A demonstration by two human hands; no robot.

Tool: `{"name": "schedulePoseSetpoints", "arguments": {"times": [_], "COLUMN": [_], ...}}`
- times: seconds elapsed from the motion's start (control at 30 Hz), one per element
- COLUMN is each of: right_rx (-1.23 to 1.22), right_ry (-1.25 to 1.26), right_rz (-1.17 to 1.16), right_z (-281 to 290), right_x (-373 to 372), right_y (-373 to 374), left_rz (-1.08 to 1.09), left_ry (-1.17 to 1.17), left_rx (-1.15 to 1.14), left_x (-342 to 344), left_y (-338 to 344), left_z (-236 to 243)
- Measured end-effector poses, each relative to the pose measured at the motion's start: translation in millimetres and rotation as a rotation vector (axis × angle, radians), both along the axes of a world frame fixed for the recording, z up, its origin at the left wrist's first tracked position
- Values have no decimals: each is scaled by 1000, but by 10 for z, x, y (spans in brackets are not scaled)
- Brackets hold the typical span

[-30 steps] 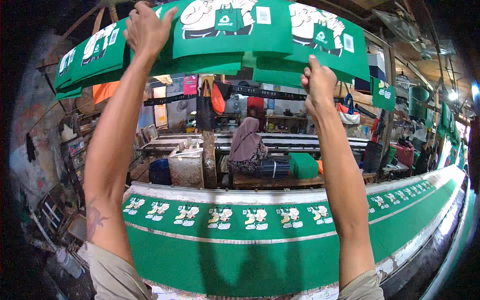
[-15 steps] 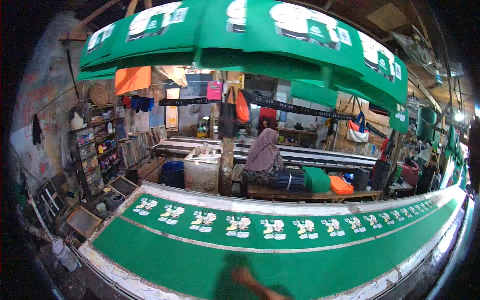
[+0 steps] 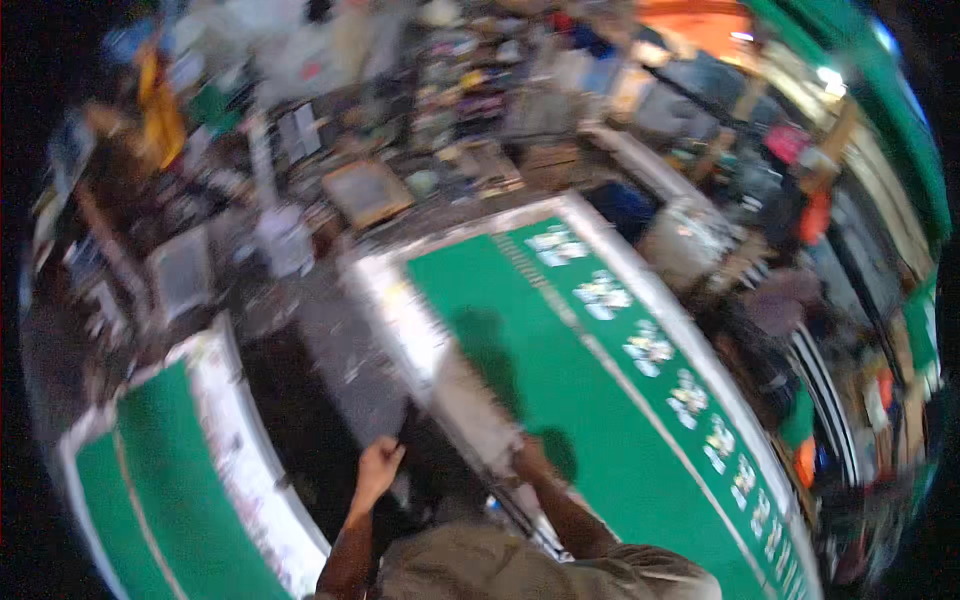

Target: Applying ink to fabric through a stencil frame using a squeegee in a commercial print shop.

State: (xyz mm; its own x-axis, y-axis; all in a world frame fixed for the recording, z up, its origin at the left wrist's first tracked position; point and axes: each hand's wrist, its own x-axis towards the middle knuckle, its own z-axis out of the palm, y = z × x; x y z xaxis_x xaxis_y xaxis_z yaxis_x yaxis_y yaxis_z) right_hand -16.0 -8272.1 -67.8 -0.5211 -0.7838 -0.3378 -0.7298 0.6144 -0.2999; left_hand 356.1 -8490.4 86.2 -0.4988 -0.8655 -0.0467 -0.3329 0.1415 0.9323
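Observation:
My left hand [image 3: 376, 464] hangs low over the dark gap between two long tables, its fingers curled, with nothing visible in them. My right hand [image 3: 527, 454] is beside the near edge of the right table [image 3: 398, 325], blurred by motion, so its fingers are unclear. That table carries green fabric [image 3: 500, 330] with a light strip along it and a row of white printed figures [image 3: 650, 350]. At the lower left another white-edged table [image 3: 230, 440] carries green fabric.
Framed screens [image 3: 365, 190] and cluttered shelves [image 3: 465, 90] line the far end. A blurred person in a headscarf [image 3: 780, 300] is beyond the right table. Green sheets [image 3: 890, 110] hang overhead at the upper right, near an orange cloth [image 3: 690, 20].
My hands have left the hanging green printed sheets and dropped low. The view has swung left and down toward the tables' ends, bringing a second table into sight.

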Motion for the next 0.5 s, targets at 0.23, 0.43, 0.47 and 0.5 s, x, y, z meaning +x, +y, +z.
{"name": "schedulePoseSetpoints", "arguments": {"times": [0.23,0.43,0.47,0.5], "right_rx": [203,191,276,118], "right_ry": [-285,-434,-103,-100], "right_rz": [-200,-344,-112,-26], "right_z": [-142,233,200,175], "right_x": [-478,-1004,-955,-796], "right_y": [-343,-2152,-2868,-3635], "left_rz": [338,327,312,290], "left_ry": [242,-112,-208,-279], "left_rx": [137,323,260,173], "left_x": [296,913,1059,1160], "left_y": [-1410,-2205,-2372,-2563], "left_z": [-559,-1054,-1137,-1160]}}
